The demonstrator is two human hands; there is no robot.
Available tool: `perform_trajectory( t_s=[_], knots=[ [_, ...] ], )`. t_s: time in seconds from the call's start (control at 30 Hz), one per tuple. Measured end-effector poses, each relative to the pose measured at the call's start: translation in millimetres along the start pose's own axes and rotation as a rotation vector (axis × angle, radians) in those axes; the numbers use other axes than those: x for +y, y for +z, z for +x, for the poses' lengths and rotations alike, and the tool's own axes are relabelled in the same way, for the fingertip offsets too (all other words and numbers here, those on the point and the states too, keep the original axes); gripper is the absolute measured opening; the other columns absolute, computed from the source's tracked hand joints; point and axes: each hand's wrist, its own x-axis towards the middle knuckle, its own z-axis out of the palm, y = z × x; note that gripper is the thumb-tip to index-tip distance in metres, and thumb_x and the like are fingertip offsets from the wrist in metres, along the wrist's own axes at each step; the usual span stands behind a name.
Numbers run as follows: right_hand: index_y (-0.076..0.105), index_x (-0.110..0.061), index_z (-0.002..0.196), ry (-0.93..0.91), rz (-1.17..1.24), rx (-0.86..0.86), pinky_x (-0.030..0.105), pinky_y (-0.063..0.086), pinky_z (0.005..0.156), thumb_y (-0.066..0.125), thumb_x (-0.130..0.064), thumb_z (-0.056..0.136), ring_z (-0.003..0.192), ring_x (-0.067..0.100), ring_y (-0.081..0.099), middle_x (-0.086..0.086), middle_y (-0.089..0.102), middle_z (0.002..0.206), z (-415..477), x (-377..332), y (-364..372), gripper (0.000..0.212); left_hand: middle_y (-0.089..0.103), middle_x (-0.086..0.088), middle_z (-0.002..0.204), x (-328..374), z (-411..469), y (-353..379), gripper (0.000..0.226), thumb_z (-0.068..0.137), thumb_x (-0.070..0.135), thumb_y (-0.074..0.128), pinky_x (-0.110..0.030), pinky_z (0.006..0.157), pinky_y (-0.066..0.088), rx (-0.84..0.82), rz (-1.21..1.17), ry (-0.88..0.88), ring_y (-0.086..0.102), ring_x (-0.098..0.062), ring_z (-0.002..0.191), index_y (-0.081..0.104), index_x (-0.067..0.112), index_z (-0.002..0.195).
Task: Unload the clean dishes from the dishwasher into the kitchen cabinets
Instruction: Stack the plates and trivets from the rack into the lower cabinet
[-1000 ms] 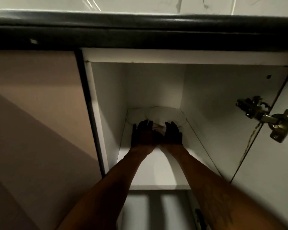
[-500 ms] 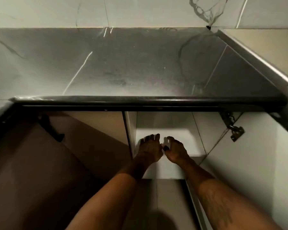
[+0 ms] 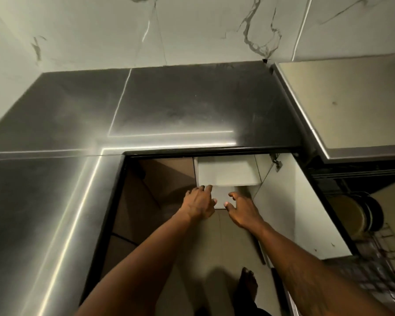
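Note:
Both my hands hang in front of the open lower cabinet (image 3: pixel 228 173), below the dark countertop. My left hand (image 3: pixel 200 204) and my right hand (image 3: pixel 243 209) are empty, with relaxed, slightly spread fingers, just outside the white shelf edge. The plates put into the cabinet are hidden from this angle. At the right, the open dishwasher rack (image 3: pixel 383 258) holds several upright plates (image 3: pixel 356 213), light and dark.
The white cabinet door (image 3: pixel 294 206) stands open to the right, between my right arm and the dishwasher. A dark glossy countertop (image 3: pixel 169 106) runs above. A pale appliance top (image 3: pixel 351 103) sits at the right. My bare foot (image 3: pixel 248 283) is on the floor below.
Both hands have come out of the cabinet, leaving the white plates inside. My view has risen from inside the cabinet to above the countertop.

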Motion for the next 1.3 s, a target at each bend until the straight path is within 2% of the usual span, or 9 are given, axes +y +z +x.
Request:
perform_trajectory(
  t_s=[0.37, 0.53, 0.67, 0.83, 0.97, 1.07, 1.13, 1.2, 1.3],
  knots=[
    [0.046, -0.02, 0.145, -0.075, -0.006, 0.044, 0.043, 0.05, 0.101, 0.055, -0.041, 0.099, 0.124, 0.027, 0.057, 0.01, 0.057, 0.14, -127.0, -38.6, -64.8, 0.051, 0.053, -0.01, 0.143, 29.3, -124.6, -56.7, 0.062, 0.099, 0.044, 0.052, -0.055, 0.109, 0.04, 0.019, -0.02, 0.029, 0.054, -0.033, 0.127, 0.03, 0.02, 0.152],
    [0.048, -0.02, 0.143, -0.123, -0.009, 0.034, 0.041, 0.05, 0.101, 0.056, -0.04, 0.099, 0.123, 0.025, 0.058, 0.009, 0.059, 0.138, -162.7, -21.0, -81.1, 0.049, 0.059, -0.007, 0.133, 46.5, -165.2, -51.0, 0.055, 0.096, 0.044, 0.054, -0.052, 0.104, 0.045, 0.03, -0.038, 0.01, 0.058, -0.029, 0.118, 0.042, 0.018, 0.143],
    [0.052, -0.018, 0.14, -0.156, 0.005, 0.027, 0.039, 0.051, 0.1, 0.057, -0.038, 0.099, 0.121, 0.023, 0.06, 0.009, 0.063, 0.133, -189.8, 0.7, -90.6, 0.045, 0.063, -0.005, 0.126, 71.6, -191.7, -43.4, 0.05, 0.095, 0.045, 0.054, -0.052, 0.099, 0.049, 0.017, -0.026, 0.003, 0.061, -0.025, 0.108, 0.046, 0.02, 0.138],
    [0.057, -0.02, 0.135, -0.213, 0.031, 0.023, 0.038, 0.052, 0.099, 0.059, -0.038, 0.098, 0.118, 0.022, 0.061, 0.006, 0.066, 0.129, -217.7, 35.6, -110.6, 0.042, 0.062, -0.006, 0.126, 117.8, -223.5, -38.6, 0.044, 0.098, 0.041, 0.054, -0.049, 0.098, 0.049, 0.022, 0.015, -0.038, 0.06, -0.026, 0.108, 0.048, 0.019, 0.135],
    [0.061, -0.022, 0.13, -0.259, 0.057, 0.034, 0.037, 0.052, 0.097, 0.06, -0.039, 0.096, 0.115, 0.021, 0.063, 0.005, 0.067, 0.126, -238.7, 69.0, -136.1, 0.038, 0.063, -0.006, 0.115, 162.5, -250.8, -26.6, 0.041, 0.099, 0.038, 0.055, -0.038, 0.08, 0.048, 0.058, 0.035, -0.048, 0.056, -0.018, 0.087, 0.049, 0.019, 0.135],
    [0.065, -0.023, 0.126, -0.27, 0.085, 0.051, 0.033, 0.053, 0.095, 0.062, -0.039, 0.094, 0.109, 0.02, 0.065, 0.003, 0.07, 0.121, -256.4, 99.2, -154.2, 0.035, 0.061, -0.007, 0.117, 196.7, -265.9, -6.7, 0.047, 0.098, 0.042, 0.057, -0.035, 0.073, 0.049, 0.053, 0.085, -0.043, 0.057, -0.02, 0.09, 0.045, 0.021, 0.139],
    [0.068, -0.023, 0.119, -0.278, 0.104, 0.068, 0.033, 0.055, 0.09, 0.062, -0.038, 0.094, 0.102, 0.017, 0.067, 0.0, 0.072, 0.113, -266.3, 118.6, -163.4, 0.031, 0.062, -0.005, 0.116, 217.9, -269.7, 6.0, 0.051, 0.097, 0.044, 0.058, -0.036, 0.076, 0.055, 0.049, 0.109, -0.022, 0.061, -0.021, 0.094, 0.044, 0.024, 0.141],
    [0.071, -0.023, 0.109, -0.269, 0.126, 0.069, 0.033, 0.056, 0.085, 0.062, -0.035, 0.094, 0.093, 0.016, 0.068, -0.001, 0.074, 0.102, -276.6, 143.8, -176.1, 0.022, 0.064, -0.003, 0.108, 246.6, -268.5, 17.9, 0.054, 0.096, 0.043, 0.061, -0.035, 0.071, 0.057, 0.054, 0.111, 0.018, 0.062, -0.018, 0.086, 0.042, 0.025, 0.143],
    [0.071, -0.024, 0.103, -0.246, 0.115, 0.066, 0.037, 0.058, 0.081, 0.061, -0.035, 0.095, 0.085, 0.014, 0.067, -0.002, 0.072, 0.094, -285.0, 181.3, -193.8, 0.017, 0.06, 0.001, 0.095, 293.2, -263.3, 28.6, 0.054, 0.096, 0.038, 0.062, -0.029, 0.059, 0.05, 0.05, 0.121, 0.095, 0.059, -0.015, 0.075, 0.042, 0.024, 0.144]
  ],
)
